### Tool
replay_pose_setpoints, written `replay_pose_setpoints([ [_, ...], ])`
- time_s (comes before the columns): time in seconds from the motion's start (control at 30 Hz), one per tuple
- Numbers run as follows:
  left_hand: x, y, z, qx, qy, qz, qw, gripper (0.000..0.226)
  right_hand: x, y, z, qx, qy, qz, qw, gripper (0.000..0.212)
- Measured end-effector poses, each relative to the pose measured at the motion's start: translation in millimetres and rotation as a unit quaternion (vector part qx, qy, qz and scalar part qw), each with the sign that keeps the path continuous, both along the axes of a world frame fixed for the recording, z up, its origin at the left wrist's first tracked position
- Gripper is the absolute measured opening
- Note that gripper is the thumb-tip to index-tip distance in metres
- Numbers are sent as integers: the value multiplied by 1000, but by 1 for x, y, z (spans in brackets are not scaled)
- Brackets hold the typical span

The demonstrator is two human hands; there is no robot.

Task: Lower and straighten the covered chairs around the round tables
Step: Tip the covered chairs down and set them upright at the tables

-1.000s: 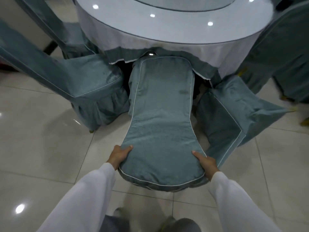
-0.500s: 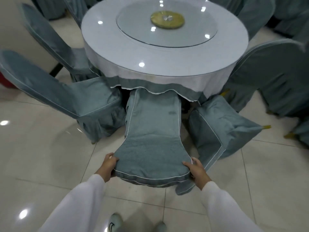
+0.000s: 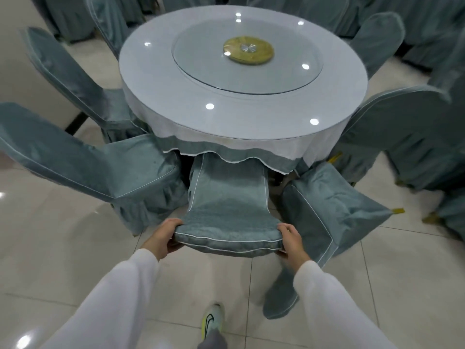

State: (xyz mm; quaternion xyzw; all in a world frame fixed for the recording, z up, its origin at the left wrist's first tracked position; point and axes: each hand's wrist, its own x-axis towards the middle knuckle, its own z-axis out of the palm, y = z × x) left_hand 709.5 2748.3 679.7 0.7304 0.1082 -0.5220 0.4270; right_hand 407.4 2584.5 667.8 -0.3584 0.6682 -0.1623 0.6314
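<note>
Head: hands (image 3: 227, 239) grip chair back (image 3: 227, 212).

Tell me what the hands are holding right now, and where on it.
Both hold the covered chair by its backrest's top edge: left hand at one corner, right hand at the other.

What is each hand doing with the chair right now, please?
Left hand: fingers curled round the top edge of the chair back.
Right hand: gripping the same edge at its other corner.
</note>
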Motion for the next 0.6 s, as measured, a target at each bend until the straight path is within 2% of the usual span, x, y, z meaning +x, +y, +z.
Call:
replay_pose_setpoints([
  [0.23, 37, -48, 15, -32, -10, -40, 999, 18, 33, -49, 18, -38, -4, 15, 999, 16],
  [0.37, 50, -74, 17, -53, -48, -40, 997, 13, 50, -68, 19, -85, -4, 53, 995, 31],
  [0.5, 54, -102, 23, -73, -92, -46, 992, 28, 58, -97, 28, -117, 26, 122, 985, 35],
  [0.6, 59, -123, 27, -73, -118, -60, 989, 30, 64, -121, 31, -112, 40, 152, 981, 36],
])
